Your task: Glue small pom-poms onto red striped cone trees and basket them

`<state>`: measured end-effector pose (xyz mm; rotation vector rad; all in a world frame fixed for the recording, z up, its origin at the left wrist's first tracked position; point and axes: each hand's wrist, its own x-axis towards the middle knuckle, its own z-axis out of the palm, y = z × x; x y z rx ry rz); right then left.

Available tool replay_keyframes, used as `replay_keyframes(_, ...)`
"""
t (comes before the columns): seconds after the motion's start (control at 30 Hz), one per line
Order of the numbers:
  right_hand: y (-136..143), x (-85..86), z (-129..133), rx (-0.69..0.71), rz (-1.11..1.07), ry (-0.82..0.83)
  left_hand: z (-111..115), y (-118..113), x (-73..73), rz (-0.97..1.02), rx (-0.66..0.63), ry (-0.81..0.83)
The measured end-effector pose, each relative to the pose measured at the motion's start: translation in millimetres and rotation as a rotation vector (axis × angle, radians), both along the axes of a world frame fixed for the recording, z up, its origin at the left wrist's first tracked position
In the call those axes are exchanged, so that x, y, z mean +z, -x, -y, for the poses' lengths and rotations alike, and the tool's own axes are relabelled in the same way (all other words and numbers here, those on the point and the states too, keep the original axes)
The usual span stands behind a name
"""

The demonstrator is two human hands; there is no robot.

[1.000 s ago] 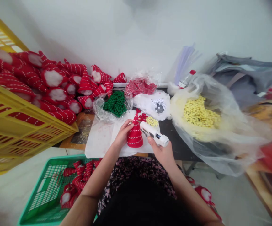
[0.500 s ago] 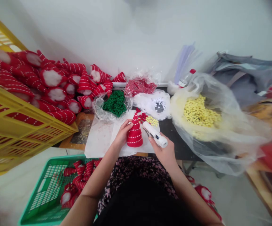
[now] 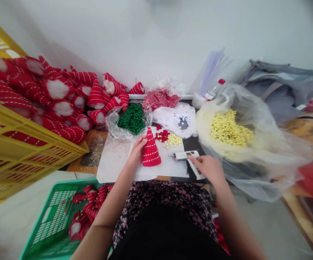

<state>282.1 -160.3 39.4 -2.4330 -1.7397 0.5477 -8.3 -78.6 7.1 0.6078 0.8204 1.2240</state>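
A red cone with white stitched lines [image 3: 151, 153] stands tip up over the white paper [image 3: 115, 159], its left side held in my left hand [image 3: 138, 150]. My right hand [image 3: 209, 167] has its fingers on the white glue gun [image 3: 185, 155], which lies on its side at the paper's right edge with its nozzle pointing left. Small red pompoms [image 3: 162, 135] and pale yellow pompoms [image 3: 174, 140] lie loose on the paper beyond the cone.
Green pompoms [image 3: 131, 119], white ones [image 3: 182, 120] and yellow ones [image 3: 230, 128] sit in plastic bags. A yellow crate [image 3: 23, 151] of red cones stands left, a green basket [image 3: 44, 220] below. A bottle [image 3: 214, 90] and grey bag [image 3: 275, 86] are behind.
My right hand has moved right and lowered the glue gun beside the paper. The cone in my left hand has shifted slightly left.
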Motion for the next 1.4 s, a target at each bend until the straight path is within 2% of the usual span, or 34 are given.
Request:
replay_keyframes(0.1,9.4,11.4,-24.2,0.035,0.195,-0.102,-0.7,-2.0,-1.5,-0.007,-0.007,-0.004)
replay_keyframes(0.13,15.2,13.7,-36.5,0.1,0.194,-0.153,-0.8,-2.3,-2.3,-0.009,-0.01,-0.006)
replay_keyframes(0.2,30.0,15.4,-65.4,0.321,0.107,-0.229,-0.9,-2.6,-4.2,-0.015,-0.019,-0.012)
replay_keyframes(0.3,54.7,11.4,-108.1,0.546,0.083,-0.196,0.0,-2.0,-6.1,-0.02,-0.03,-0.022)
replay_keyframes(0.4,72.4,3.1,-135.3,0.591,0.096,-0.157,1.5,-1.1,-5.9,-0.018,-0.042,-0.021)
replay_keyframes(0.5,77.9,-5.4,-145.0,0.584,0.094,-0.131,2.3,-0.7,-5.1,-0.016,-0.049,-0.006)
replay_keyframes(0.63,73.6,-10.6,-144.5,0.547,0.061,-0.149,2.1,-1.1,-5.3,-0.014,-0.053,0.003)
replay_keyframes(0.77,70.2,-0.8,-135.1,0.519,-0.008,-0.195,1.6,-1.6,-5.9,-0.009,-0.064,0.003)
replay_keyframes(0.83,72.5,9.7,-124.5,0.505,-0.138,-0.254,1.5,-1.8,-5.5,-0.006,-0.059,0.007)
replay_keyframes(0.9,79.1,21.2,-109.8,0.521,-0.368,-0.36,1.6,-2.3,-4.5,-0.008,-0.062,0.004)
replay_keyframes(1.0,95.9,33.7,-86.6,0.664,-0.628,-0.501,2.2,-3.4,-3.0,-0.003,-0.087,-0.029)
replay_keyframes(1.13,117.5,34.7,-69.3,0.844,-0.528,-0.559,4.1,-4.6,-1.5,0.011,-0.105,-0.072)
replay_keyframes(1.3,125.5,28.5,-64.1,0.89,-0.285,-0.528,6.5,-4.7,0.5,0.011,-0.11,-0.072)
replay_keyframes(1.4,117.2,32.2,-66.5,0.87,-0.339,-0.549,6.6,-4.6,0.6,0.026,-0.102,-0.051)
